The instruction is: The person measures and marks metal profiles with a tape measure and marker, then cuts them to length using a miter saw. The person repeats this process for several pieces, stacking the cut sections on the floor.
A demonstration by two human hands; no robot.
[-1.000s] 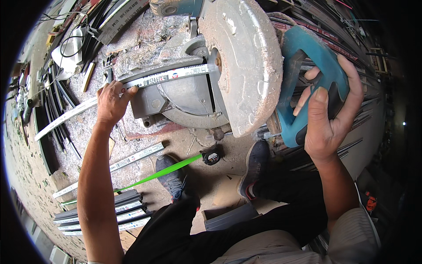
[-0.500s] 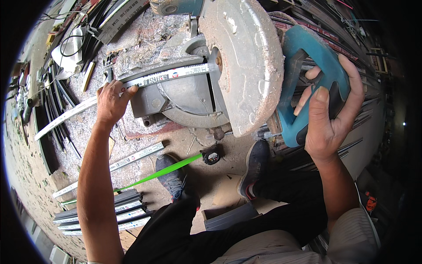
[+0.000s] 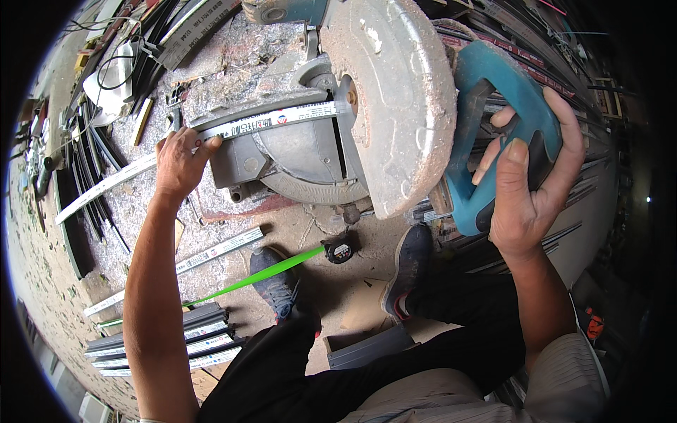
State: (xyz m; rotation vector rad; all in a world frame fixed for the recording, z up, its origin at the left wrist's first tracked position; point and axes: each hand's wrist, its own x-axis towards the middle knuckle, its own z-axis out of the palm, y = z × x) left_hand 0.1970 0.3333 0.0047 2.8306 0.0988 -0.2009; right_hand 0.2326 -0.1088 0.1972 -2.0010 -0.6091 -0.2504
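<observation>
Partly hidden by the left forearm (image 3: pixel 159 303), a stack of dark profiles (image 3: pixel 204 331) lies nearest, some faced with white printed film; past it, the green tape (image 3: pixel 271 271) of a black tape measure (image 3: pixel 339 250) also runs behind the arm. Beyond, the left hand (image 3: pixel 181 162) is closed on a white-faced strip (image 3: pixel 282 118), thumb in front, the other fingertips out of sight. The right hand (image 3: pixel 525 201) is wrapped round the teal handle (image 3: pixel 511 95) of a saw, its fingers partly lost inside the loop. Long, narrow and marked with dark print and small red logos, the strip lies across the grey saw bed (image 3: pixel 300 151), its left end out past the hand, its right end disappearing at the dusty guard (image 3: pixel 402 106), which hides most of the blade. Farthest off, the teal motor housing (image 3: pixel 282 12) is cut by the top edge.
</observation>
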